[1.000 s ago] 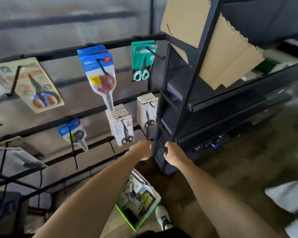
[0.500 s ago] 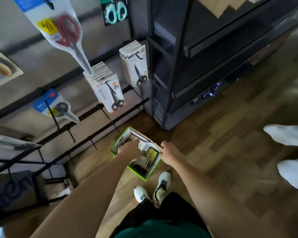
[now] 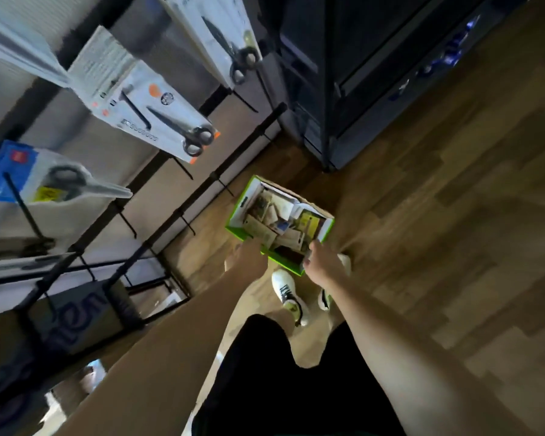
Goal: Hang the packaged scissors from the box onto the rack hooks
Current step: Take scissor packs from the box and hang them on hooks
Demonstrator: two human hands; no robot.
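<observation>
Wood-plank flooring runs under everything, with a dark shelving unit standing at the far side. To the left of it a black wire rack leans into view, its hooks carrying several cards of packaged scissors: a thick stack of white cards with black-handled scissors, a second white stack higher up beside the shelving, and a blue-topped pack further left. Several hooks lower on the rack stand bare.

On the floor between the rack and the person's white shoes sits the green-edged box, open at the top and crowded with small packaged items lying at mixed angles; the blur makes it hard to pick out single packs.

Both arms reach down to it. The left hand is at the box's near left edge, knuckles up, fingers pointing into the box; whether they grip a pack I cannot tell, as the fingertips are hidden. The right hand sits at the near right corner, fingers curled over the rim, seemingly holding the box's edge.

A cardboard carton with blue lettering rests under the rack at lower left.
</observation>
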